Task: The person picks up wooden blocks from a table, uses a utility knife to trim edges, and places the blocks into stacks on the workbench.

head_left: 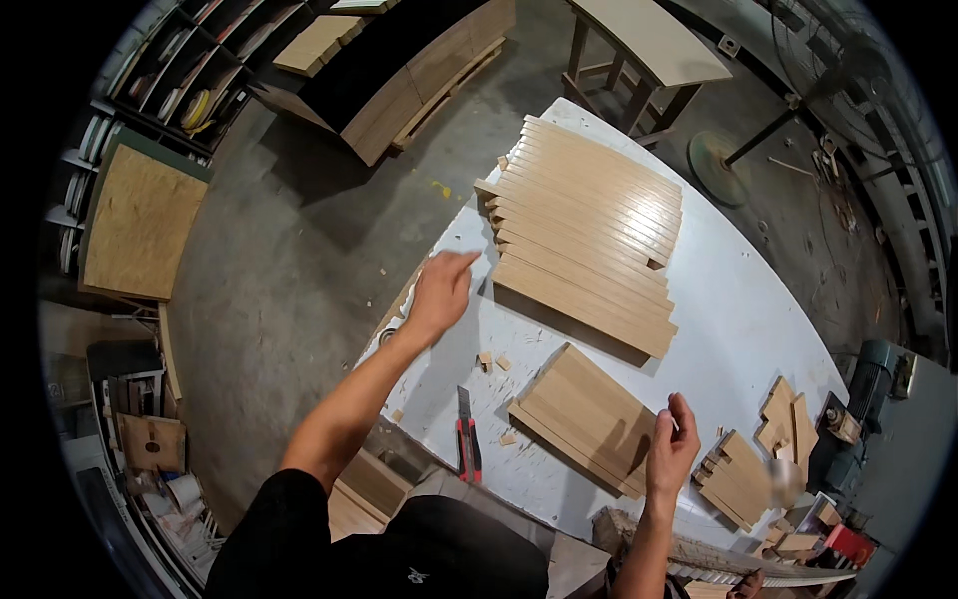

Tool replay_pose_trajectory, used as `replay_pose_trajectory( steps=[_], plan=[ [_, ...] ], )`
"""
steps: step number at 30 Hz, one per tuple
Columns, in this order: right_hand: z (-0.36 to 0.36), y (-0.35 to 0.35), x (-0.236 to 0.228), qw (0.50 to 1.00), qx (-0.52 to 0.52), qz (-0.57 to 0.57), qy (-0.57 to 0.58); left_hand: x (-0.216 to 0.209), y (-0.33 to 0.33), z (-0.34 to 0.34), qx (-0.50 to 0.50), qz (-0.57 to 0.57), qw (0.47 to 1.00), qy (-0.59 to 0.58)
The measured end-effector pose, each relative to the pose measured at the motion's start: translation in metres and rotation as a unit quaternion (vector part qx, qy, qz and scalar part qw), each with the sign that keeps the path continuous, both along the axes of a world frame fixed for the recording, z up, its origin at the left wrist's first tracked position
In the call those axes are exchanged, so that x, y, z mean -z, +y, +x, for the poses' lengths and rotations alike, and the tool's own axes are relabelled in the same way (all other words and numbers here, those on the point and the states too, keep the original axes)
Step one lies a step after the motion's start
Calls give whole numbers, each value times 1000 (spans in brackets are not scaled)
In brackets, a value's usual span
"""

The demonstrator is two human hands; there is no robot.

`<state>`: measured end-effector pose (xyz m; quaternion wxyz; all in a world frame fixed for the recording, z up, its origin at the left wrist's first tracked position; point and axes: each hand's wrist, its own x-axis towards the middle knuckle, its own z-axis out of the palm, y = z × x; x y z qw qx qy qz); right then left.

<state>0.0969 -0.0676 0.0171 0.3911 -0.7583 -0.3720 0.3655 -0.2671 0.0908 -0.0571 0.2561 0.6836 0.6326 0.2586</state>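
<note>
My left hand [442, 292] hovers over the left edge of the white table, one finger stretched toward the long stack of light wood strips [589, 225]. Nothing shows in that hand; its other fingers are partly hidden. My right hand [672, 447] is raised beside the right end of a shorter stack of wood boards [589, 409], its fingers stretched and nothing in them. I cannot tell whether it touches the boards. A utility knife [467, 439] with red and black handle lies left of the short stack, near small wood offcuts [486, 361].
The white table [738, 299] curves to the right, with notched wood pieces [733, 479] and a grey motor [873, 384] there. A stand fan [718, 168] and a second table [654, 40] stand beyond. A dark cabinet [419, 80] sits at the far left.
</note>
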Motion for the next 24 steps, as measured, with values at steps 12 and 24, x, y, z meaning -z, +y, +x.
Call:
replay_pose_trajectory(
  steps=[12,24],
  plan=[
    [5,-95,-33,998,20,-43,-38,44,80,9,-58,-189,957,-212],
    [127,-220,-13,976,196,-21,-94,-50,-30,138,140,-76,968,-191]
  ],
)
